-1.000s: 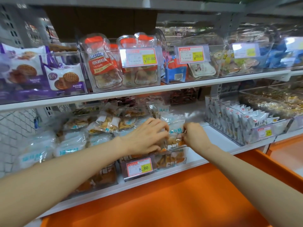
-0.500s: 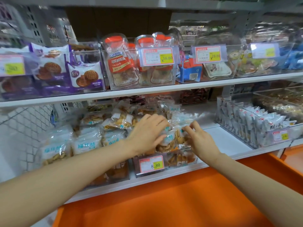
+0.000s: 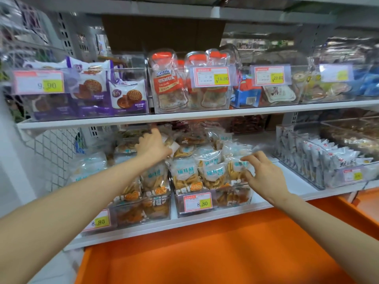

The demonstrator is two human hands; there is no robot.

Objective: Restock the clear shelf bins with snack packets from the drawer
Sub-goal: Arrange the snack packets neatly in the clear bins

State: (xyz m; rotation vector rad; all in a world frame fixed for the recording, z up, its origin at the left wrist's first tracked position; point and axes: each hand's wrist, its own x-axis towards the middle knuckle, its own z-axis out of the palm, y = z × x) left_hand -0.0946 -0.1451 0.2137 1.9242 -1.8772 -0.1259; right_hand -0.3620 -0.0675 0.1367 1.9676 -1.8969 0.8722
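Snack packets [image 3: 185, 175]: clear bags, teal labels, golden crisps, heaped in centre bin [image 3: 213, 203].
My right grip [image 3: 264, 175]: pinching front-right packet [image 3: 235, 168].
My left grip [image 3: 153, 147]: moved back onto rear pile [image 3: 190, 140]; can't tell if clamped.

Across mid-frame the upper shelf [image 3: 225, 114] carries a row of clear bins [image 3: 190, 99] with price tags [image 3: 212, 77]. The lower shelf [image 3: 295, 182] below bears two low bins [image 3: 235, 199] heaped with snack packets [image 3: 213, 171] at centre, a long bin [image 3: 307, 173] at right.
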